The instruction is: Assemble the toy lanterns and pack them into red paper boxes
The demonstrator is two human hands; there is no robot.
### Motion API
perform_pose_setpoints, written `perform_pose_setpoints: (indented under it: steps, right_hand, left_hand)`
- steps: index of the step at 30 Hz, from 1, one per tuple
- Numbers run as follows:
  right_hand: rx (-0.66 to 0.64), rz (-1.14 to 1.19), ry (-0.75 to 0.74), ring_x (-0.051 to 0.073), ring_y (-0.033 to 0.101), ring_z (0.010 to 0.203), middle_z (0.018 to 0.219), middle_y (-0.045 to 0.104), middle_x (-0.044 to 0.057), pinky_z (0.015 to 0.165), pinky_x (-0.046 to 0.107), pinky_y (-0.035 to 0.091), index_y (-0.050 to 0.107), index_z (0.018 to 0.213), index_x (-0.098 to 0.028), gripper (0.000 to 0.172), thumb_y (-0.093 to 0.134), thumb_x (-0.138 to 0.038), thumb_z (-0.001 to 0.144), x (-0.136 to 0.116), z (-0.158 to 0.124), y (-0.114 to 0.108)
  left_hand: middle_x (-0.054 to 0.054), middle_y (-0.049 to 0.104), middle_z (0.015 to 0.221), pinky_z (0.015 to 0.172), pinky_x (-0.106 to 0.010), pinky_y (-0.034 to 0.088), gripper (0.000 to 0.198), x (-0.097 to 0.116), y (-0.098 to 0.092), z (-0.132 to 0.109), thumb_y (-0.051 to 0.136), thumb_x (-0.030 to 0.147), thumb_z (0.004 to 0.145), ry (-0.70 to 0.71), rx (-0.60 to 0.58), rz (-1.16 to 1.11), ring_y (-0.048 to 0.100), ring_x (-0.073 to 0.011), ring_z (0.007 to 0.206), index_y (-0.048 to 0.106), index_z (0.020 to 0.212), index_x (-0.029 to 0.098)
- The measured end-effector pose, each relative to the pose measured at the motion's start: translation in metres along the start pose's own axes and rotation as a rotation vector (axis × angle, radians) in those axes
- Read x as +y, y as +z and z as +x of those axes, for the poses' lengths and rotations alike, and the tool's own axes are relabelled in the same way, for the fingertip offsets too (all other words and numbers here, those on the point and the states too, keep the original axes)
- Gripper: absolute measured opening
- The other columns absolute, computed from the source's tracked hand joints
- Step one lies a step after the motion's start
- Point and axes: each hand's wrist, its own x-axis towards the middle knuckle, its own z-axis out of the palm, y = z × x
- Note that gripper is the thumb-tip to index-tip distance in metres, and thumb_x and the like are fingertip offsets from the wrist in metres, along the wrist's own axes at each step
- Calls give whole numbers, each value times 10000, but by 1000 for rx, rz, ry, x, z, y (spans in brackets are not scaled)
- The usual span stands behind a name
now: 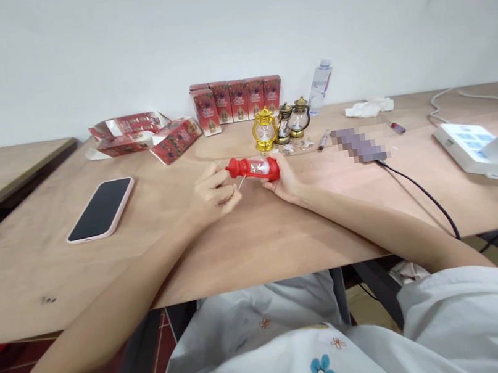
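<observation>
A small red toy lantern [253, 168] lies on its side above the wooden table [257, 241], held at its right end by my right hand [285, 183]. My left hand [212, 193] is closed beside the lantern's left end, pinching its thin wire handle [241, 182]. Just behind them stand a gold lantern [263, 129] and two dark bronze lanterns [293, 120].
A row of red boxes [237, 101] lines the wall, with opened boxes [148, 136] to the left. A phone [101, 209] lies face-up at left. At right are a pen [322, 140], a cabled device [359, 145], a white power strip [482, 149], a tissue [369, 107] and a water bottle [320, 85].
</observation>
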Motion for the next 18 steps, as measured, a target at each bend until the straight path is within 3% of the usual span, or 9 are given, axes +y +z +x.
perform_pose_setpoints:
  steps: [7,12,18]
  right_hand:
    - [-16,-134,-189,81,444,403,549,506,-71,313,164,255,468,750,-218,107,503,-308,704,-2,-5,-1]
    - [-161,-190,-209,76,431,387,593,522,-65,316,176,236,498,782,-217,183,516,-320,632,-3,-9,-6]
    - [-229,-194,-111,90,480,455,678,562,-31,340,174,241,533,808,-202,213,487,-359,672,-2,-5,-9]
  left_hand:
    - [24,286,547,524,-263,256,363,-4,-15,0,466,48,681,-206,-173,-220,285,-101,567,190,475,164]
    - [5,331,578,529,-263,259,329,-3,-13,-2,442,48,647,-155,-153,-324,323,-110,602,173,502,169]
    - [5,336,558,527,-271,287,335,5,-14,2,447,65,636,-126,-95,-341,343,-115,592,155,513,173]
